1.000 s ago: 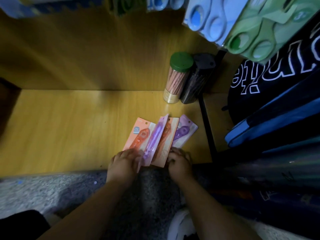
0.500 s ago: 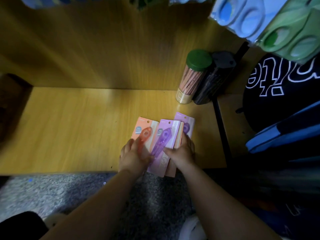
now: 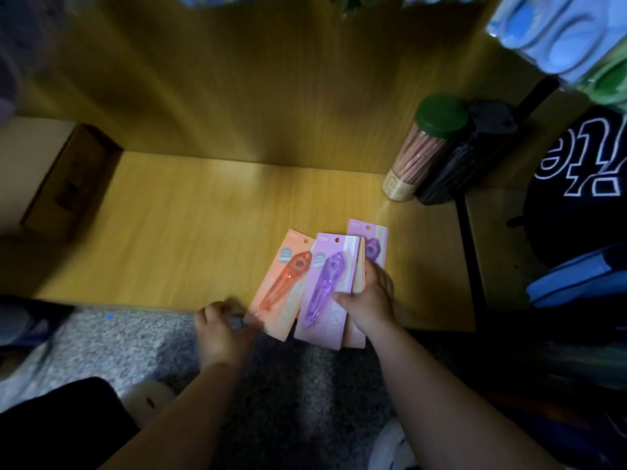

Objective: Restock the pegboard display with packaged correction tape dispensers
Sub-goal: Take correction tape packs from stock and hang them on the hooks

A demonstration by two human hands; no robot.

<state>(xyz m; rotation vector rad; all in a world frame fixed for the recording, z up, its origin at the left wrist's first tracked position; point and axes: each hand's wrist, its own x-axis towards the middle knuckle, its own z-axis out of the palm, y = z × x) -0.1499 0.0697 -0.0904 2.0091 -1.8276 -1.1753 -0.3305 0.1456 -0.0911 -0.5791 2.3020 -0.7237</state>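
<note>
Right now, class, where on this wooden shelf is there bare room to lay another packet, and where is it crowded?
Free: the wide stretch of shelf between the brown box and the orange packet. Crowded: front right, where the right hand grips the purple packet overlapping others, and the pencil tub corner.

**Dim wooden shelf bay over speckled floor**

A yellow wood-grain shelf [image 3: 169, 249] runs across the view, backed by an upright panel [image 3: 237, 79] of the same wood. The light is low and brightest at mid-shelf. Below the front edge lies speckled grey floor [image 3: 118, 340]. A darker brown block [image 3: 68, 184], blurred, stands at the left end. At the right rear a green-lidded pencil tub [image 3: 420, 154] touches a dark tub [image 3: 464, 157], beside a black metal post [image 3: 470, 252]. Beyond the post are a black bag with white lettering [image 3: 576, 184] and blue fabric [image 3: 576, 283]. Blue blister packs [image 3: 549, 32] hang overhead.
</note>
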